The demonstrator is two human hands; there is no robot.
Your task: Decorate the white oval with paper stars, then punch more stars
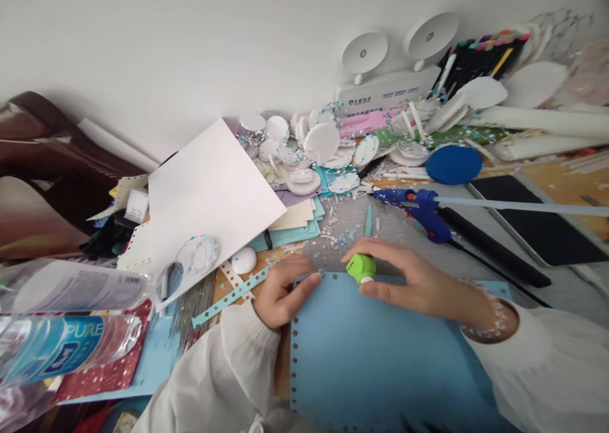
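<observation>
A sheet of blue paper (380, 357) lies in front of me, with small punched shapes along its left edge. My left hand (288, 293) is closed at the sheet's upper left corner, thumb over the edge and fingers curled; the fingertips are partly hidden. Between the thumb and fingers of my right hand (409, 281) is a bright green craft punch (361, 268) with a white part, held at the sheet's top edge. Close to the punch, one small punched shape shows in the paper. Punched strips, one light blue (233, 297), lie left of my left hand.
White foam discs (321, 142) are heaped at the back. On the right are a blue glue gun (419, 208), a tablet (547, 217) and a blue round lid (453, 164). A white board (209, 192) and water bottles (71, 347) occupy the left. Paper scraps litter the grey mat (394, 239).
</observation>
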